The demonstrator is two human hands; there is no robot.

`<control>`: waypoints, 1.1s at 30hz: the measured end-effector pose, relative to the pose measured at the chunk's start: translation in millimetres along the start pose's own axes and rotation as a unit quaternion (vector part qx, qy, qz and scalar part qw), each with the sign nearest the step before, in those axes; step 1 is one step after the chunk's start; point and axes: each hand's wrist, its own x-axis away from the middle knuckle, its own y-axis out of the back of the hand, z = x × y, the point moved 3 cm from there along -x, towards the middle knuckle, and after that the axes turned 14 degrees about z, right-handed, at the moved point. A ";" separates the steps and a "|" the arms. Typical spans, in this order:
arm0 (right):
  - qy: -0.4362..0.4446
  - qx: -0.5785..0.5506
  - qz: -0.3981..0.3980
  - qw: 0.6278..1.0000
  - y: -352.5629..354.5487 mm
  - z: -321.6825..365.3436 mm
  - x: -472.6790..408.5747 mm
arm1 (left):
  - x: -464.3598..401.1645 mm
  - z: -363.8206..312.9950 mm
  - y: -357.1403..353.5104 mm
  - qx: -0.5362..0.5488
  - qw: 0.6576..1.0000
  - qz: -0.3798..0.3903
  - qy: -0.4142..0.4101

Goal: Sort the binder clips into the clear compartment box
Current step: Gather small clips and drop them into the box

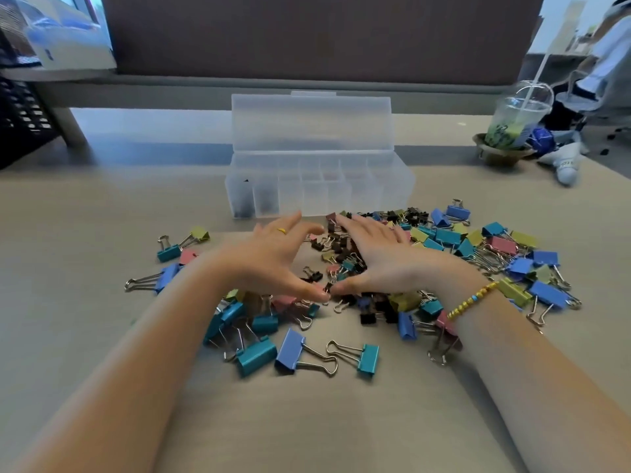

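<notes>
Two hands are working the pile as I am watching: the left hand (273,257) and right hand (372,257) are lying spread over the clips (341,254), thumbs nearly meeting, each grip released and grasping nothing. Dozens of clips, too many for me to count, are lying scattered on the worktop (102,216) in blue, teal, yellow-green, pink and black. One clear box (319,186) is standing just behind, lid up. One cup (512,121) is sitting far right.
</notes>
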 end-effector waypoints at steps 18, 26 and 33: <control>0.001 0.076 0.106 0.991 3.3 -5.8 18.0 | 3.2 9.4 1.5 -0.005 0.998 0.063 0.031; -0.024 0.031 -0.017 0.999 7.1 -3.2 6.7 | -5.3 10.1 5.4 -0.005 0.995 -0.079 0.054; 0.018 0.119 0.101 0.988 -4.6 7.7 17.7 | -3.9 32.9 10.5 -0.013 0.990 -0.105 0.090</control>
